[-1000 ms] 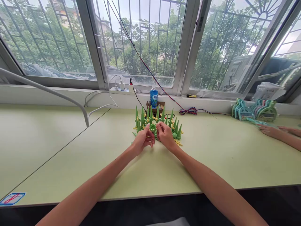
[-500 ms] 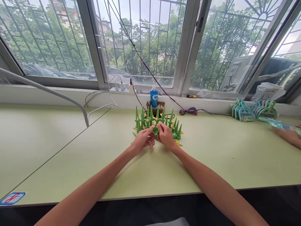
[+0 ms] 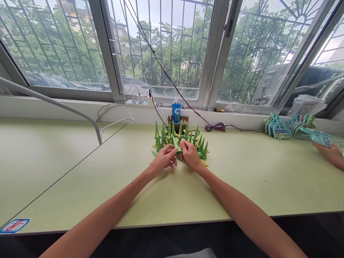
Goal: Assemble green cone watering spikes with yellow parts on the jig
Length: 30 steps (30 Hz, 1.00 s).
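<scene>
Between my two hands is a green plant watering spike, tilted with its point up and to the left and its wide end low. My left hand has thumb and fingers closed on its wide end, the lower fingers partly curled below. My right hand pinches the same spike from the right side; its fingertips are partly hidden. Just beyond my hands stand several more green watering spikes, points up, with small yellow valves among them. A few yellow valves lie on the table right of my right wrist.
A blue liquid bottle and a brown box are behind the spikes. A coiled cable lies farther right. Teal and green dustpan-like items stand at the right, near another person's hand. A grey cable arches at left.
The held spike has turned: its open round end faced me before, and now its side shows with the point up. The other person's hand and teal item have shifted slightly at the right.
</scene>
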Each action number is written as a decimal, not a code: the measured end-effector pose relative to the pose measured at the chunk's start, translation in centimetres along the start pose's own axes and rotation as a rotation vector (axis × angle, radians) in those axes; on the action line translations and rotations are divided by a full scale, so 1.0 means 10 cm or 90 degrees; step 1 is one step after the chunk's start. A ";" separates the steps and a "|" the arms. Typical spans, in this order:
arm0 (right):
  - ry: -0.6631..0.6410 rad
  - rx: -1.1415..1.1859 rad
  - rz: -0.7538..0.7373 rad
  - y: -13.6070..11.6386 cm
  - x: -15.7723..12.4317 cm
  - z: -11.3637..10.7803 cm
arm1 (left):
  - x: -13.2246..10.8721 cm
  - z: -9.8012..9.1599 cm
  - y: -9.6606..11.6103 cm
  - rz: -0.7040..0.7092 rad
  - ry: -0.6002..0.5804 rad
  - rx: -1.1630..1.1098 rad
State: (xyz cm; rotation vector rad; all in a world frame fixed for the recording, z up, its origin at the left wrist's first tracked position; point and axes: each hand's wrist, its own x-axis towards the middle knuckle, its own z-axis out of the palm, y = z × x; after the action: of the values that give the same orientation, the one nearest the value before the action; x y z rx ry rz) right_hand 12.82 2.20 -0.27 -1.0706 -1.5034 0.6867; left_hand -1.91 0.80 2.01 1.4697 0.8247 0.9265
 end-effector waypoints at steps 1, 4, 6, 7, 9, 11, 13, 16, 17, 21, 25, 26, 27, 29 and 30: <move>0.004 -0.008 -0.002 0.00 0.00 0.00 | 0.00 0.00 0.00 0.003 0.003 0.008; 0.023 -0.040 -0.014 -0.01 0.02 -0.02 | 0.00 0.00 -0.02 0.029 0.012 0.045; 0.031 -0.051 -0.022 -0.01 0.03 -0.02 | 0.01 0.00 -0.06 0.060 0.021 0.083; 0.034 -0.053 -0.025 -0.01 0.03 -0.03 | 0.02 0.00 -0.08 0.077 0.026 0.104; 0.039 -0.054 -0.030 -0.02 0.03 -0.03 | 0.03 -0.01 -0.13 0.105 0.035 0.142; 0.044 -0.054 -0.030 -0.02 0.04 -0.03 | 0.04 -0.02 -0.16 0.126 0.047 0.178; 0.044 -0.051 -0.026 -0.02 0.03 -0.03 | 0.05 -0.03 -0.18 0.141 0.058 0.211; 0.030 -0.039 -0.014 -0.02 0.02 -0.03 | 0.04 -0.04 -0.19 0.159 0.067 0.243; 0.024 -0.034 -0.009 -0.01 0.02 -0.03 | 0.04 -0.04 -0.19 0.165 0.067 0.249; 0.005 -0.019 0.009 -0.02 0.02 -0.03 | 0.04 -0.06 -0.21 0.201 0.074 0.278; 0.000 0.022 0.021 -0.01 0.02 -0.02 | 0.06 -0.08 -0.22 0.223 0.091 0.315; 0.002 0.028 0.021 -0.01 0.02 -0.02 | 0.06 -0.08 -0.22 0.220 0.096 0.317; 0.007 0.029 0.019 0.00 0.02 -0.01 | 0.07 -0.08 -0.22 0.217 0.103 0.316; 0.014 0.024 0.014 0.01 0.03 0.00 | 0.07 -0.08 -0.22 0.206 0.120 0.307; 0.017 0.022 0.011 0.02 0.03 0.00 | 0.07 -0.07 -0.22 0.201 0.128 0.298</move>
State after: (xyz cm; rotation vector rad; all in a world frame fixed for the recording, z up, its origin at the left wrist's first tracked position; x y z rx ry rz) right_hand 12.88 2.58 -0.32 -1.0637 -1.4567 0.7048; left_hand -2.22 1.99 -0.05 1.9748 1.0224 1.1843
